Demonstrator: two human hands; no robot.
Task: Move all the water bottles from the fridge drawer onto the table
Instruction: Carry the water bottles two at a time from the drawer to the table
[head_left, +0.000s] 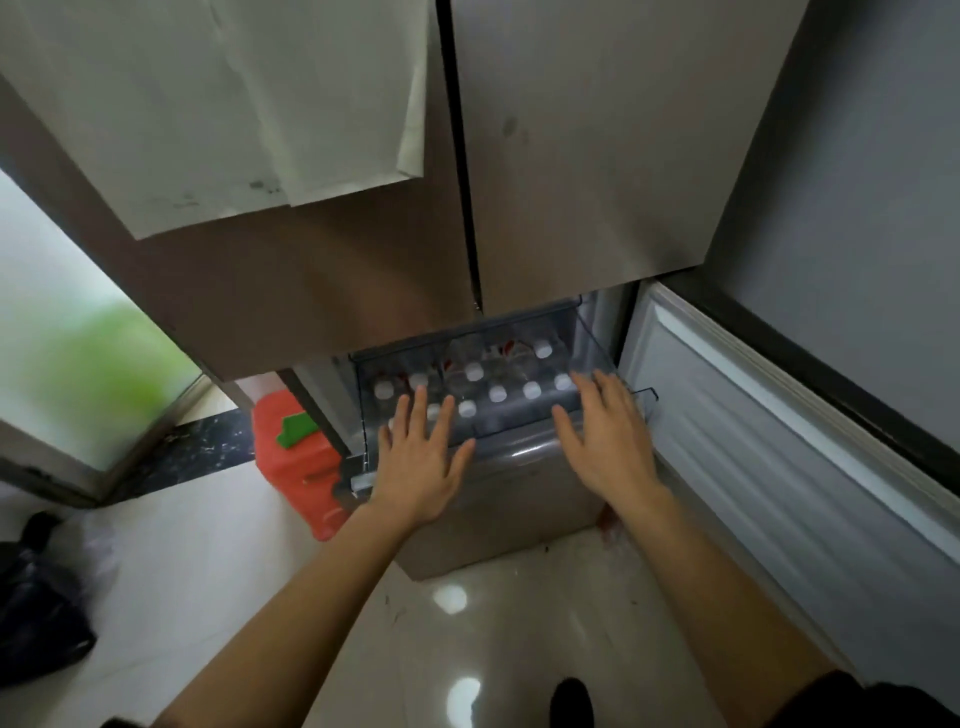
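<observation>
A clear plastic fridge drawer (592, 343) is pulled out below the closed upper doors. Several water bottles (497, 393) with white caps and red labels stand upright inside it. My left hand (421, 462) hovers with spread fingers over the drawer's front left, above the nearest caps. Over the front right corner my right hand (608, 441) is spread the same way. Neither hand holds anything. No table is in view.
The lower fridge door (779, 467) stands open on the right. An orange container with a green patch (296, 457) sits on the floor left of the fridge. A black bag (36, 613) lies at the far left on the pale glossy floor (208, 571).
</observation>
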